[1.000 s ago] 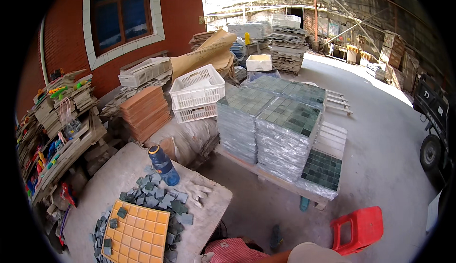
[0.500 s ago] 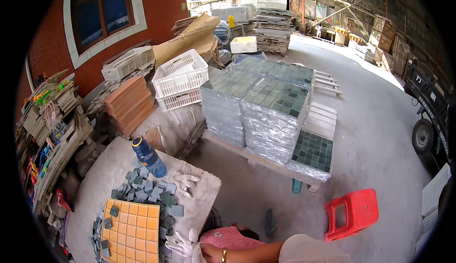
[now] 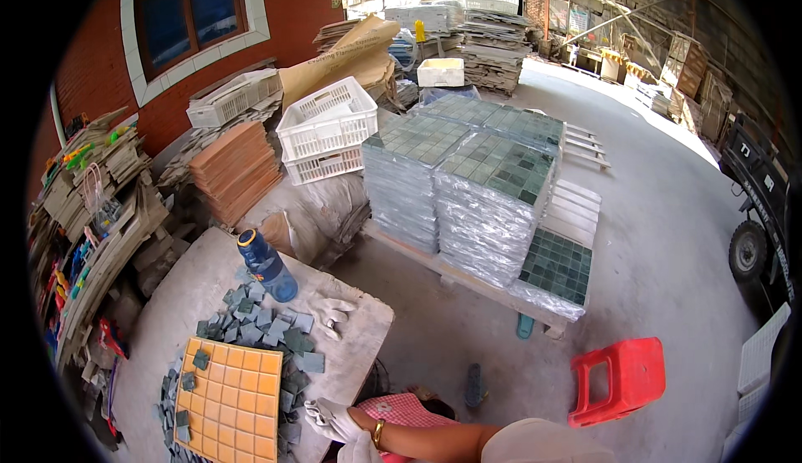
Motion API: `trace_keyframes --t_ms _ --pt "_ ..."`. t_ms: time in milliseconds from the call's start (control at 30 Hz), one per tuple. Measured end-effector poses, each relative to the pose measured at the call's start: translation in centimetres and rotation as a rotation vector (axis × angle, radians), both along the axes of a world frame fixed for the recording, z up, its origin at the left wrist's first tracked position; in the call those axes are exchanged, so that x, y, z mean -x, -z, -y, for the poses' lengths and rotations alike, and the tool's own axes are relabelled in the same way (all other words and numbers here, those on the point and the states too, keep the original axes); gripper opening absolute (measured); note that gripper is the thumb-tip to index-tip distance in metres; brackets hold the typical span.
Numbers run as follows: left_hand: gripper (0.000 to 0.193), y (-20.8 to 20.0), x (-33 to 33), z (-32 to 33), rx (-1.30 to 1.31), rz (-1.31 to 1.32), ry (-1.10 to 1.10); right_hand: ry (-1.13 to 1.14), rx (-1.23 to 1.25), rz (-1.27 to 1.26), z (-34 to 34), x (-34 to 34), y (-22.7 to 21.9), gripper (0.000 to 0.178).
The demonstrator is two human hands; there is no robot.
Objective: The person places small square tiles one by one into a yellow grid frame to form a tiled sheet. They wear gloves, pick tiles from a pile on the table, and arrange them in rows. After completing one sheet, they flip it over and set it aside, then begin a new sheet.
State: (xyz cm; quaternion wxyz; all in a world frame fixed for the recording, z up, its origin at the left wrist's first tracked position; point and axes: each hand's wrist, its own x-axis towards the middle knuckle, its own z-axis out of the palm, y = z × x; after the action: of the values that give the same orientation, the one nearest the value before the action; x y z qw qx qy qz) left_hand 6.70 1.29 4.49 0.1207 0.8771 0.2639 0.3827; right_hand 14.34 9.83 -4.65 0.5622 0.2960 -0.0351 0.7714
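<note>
Reaching in from the lower edge, a gloved hand (image 3: pixel 332 419) is seen at the near corner of the worktop (image 3: pixel 180 296), with a bangle (image 3: pixel 378 434) on its bare wrist. Which of the person's hands it is cannot be told, and the other hand is not seen. The white glove's fingers are spread apart and nothing is held; they lie just beside the loose grey tiles (image 3: pixel 267 329) heaped on the worktop. An orange grid tray (image 3: pixel 234 396) rests flat among those tiles, with a few grey pieces set in its left cells. A blue bottle (image 3: pixel 266 264) stands tilted at the far side of the heap. A spare pair of white gloves (image 3: pixel 332 311) lies on the worktop near the bottle. Below the hand, a pink checked cushion (image 3: pixel 401 409) is partly covered by the forearm. On the floor to the right, a red stool (image 3: pixel 618 379) stands well apart from the worktop. Wrapped stacks of green tile sheets (image 3: pixel 476 187) are piled on a pallet beyond, and white crates (image 3: pixel 327 129) are stacked behind them.
</note>
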Motion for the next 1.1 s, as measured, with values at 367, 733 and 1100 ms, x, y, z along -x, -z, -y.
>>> trace_keyframes --t_ms 367,733,1100 --pt "0.023 -1.4 -0.4 0.7 -0.042 0.013 -0.037 -0.093 0.096 0.466 2.5 0.8 -2.4 0.054" --pt "0.039 2.2 0.6 1.6 0.027 -0.059 0.111 -0.176 0.054 0.505 2.3 -2.4 -4.3 0.069" --pt "0.039 -0.5 -1.7 3.4 0.031 0.012 0.157 -0.369 -0.079 0.060 2.7 -4.4 -4.6 0.061"
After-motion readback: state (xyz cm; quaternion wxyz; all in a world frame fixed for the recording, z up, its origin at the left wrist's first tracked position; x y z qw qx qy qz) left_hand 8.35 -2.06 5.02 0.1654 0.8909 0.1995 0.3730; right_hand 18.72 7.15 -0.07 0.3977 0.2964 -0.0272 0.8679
